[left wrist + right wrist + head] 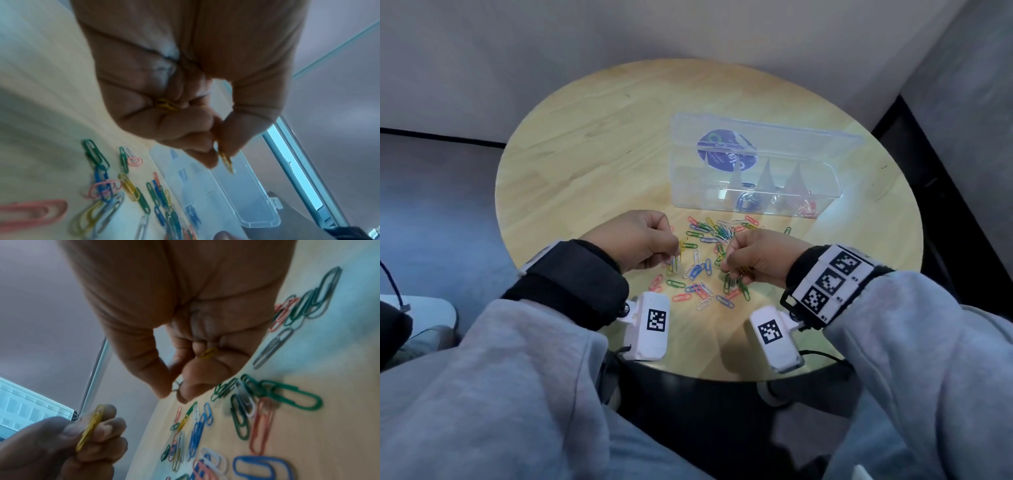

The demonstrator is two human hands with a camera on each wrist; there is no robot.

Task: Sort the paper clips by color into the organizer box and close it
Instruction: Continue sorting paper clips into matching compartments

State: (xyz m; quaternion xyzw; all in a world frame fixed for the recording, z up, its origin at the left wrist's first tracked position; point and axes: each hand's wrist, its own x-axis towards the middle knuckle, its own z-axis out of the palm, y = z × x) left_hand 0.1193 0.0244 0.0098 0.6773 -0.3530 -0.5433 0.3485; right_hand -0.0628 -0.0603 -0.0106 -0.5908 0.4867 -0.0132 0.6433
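Observation:
A scatter of coloured paper clips (709,263) lies mid-table, in front of the clear organizer box (832,186). The box's lid (767,137) stands open. Inside are blue clips (748,202) and red clips (808,209). My left hand (676,248) hovers over the pile's left side, gripping yellow clips (165,104) in its curled fingers and pinching one more yellow clip (225,160) between thumb and forefinger. My right hand (726,265) is down at the pile's right side with a yellow clip (208,352) tucked in its curled fingers. Its thumb and forefinger meet at the table (174,391).
The round wooden table (592,147) ends just below my wrists, and a grey wall stands close behind it. Loose green clips (287,395) and a blue clip (261,467) lie under the right hand. The box (236,194) sits just beyond the left fingertips.

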